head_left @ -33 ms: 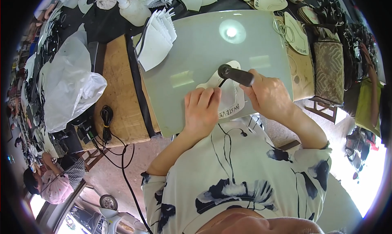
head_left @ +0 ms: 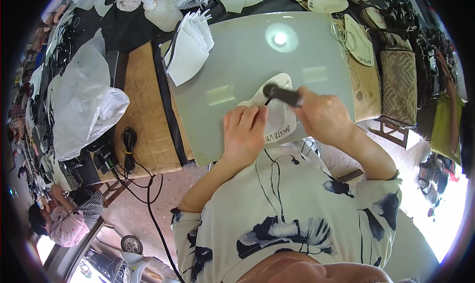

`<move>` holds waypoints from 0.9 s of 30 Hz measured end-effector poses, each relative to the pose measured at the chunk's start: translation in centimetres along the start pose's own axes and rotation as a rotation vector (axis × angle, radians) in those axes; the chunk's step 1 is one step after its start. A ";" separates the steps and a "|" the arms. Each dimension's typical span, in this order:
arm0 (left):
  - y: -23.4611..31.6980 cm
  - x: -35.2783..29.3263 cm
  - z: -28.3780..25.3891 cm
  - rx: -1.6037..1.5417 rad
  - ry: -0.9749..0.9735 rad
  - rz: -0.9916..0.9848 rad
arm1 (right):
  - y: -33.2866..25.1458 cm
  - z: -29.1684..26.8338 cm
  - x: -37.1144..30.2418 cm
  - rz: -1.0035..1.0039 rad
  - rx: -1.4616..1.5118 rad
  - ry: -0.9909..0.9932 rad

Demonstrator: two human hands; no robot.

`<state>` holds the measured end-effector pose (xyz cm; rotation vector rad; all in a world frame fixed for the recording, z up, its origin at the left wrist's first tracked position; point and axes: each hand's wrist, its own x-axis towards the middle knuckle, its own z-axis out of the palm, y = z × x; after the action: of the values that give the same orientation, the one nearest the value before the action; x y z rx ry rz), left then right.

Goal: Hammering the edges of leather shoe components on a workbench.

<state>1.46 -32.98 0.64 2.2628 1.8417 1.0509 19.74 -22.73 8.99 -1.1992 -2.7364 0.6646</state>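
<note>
A white card template (head_left: 278, 81) with handwriting on its lower edge lies flat on the smooth grey-green board (head_left: 247, 50), with a paler piece on top of it. My right hand (head_left: 326, 116) is closed round the dark handle of a hammer (head_left: 284, 95). Its round head is over the middle of the template. My left hand (head_left: 246, 134) rests on the template's left side with its fingers curled and pressed together. A thin dark line shows between its fingertips and the hammer head; what the fingers hold is hidden.
At the board's far left stands a stack of white cut pieces (head_left: 190, 50). A white plastic bottle (head_left: 162, 14) lies behind it. More templates (head_left: 359, 41) sit on the right. A clear plastic bag (head_left: 84, 105) and a coiled black cable (head_left: 129, 142) are on the left. A person (head_left: 69, 223) sits lower left.
The hammer has shifted slightly, its head lower in the picture and its handle end nearer the template. My right hand has moved a little with it. My left hand has stayed put.
</note>
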 end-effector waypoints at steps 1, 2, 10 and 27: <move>-0.1 0.2 0.0 -0.067 0.009 -0.042 | 0.6 0.9 -0.2 0.006 -0.044 -0.105; -0.2 0.4 0.0 -0.135 0.018 -0.083 | 1.0 1.3 -0.3 0.012 -0.088 -0.211; -0.5 0.1 -0.8 -0.122 -0.048 0.003 | 0.8 -0.1 -0.3 0.008 -0.087 -0.106; -0.7 0.0 -0.8 -0.013 0.020 0.082 | 0.7 0.9 -0.3 -0.081 0.002 -0.107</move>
<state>0.41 -33.08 0.97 2.3472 1.7582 1.0977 20.18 -22.84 7.91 -1.0759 -2.8525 0.7425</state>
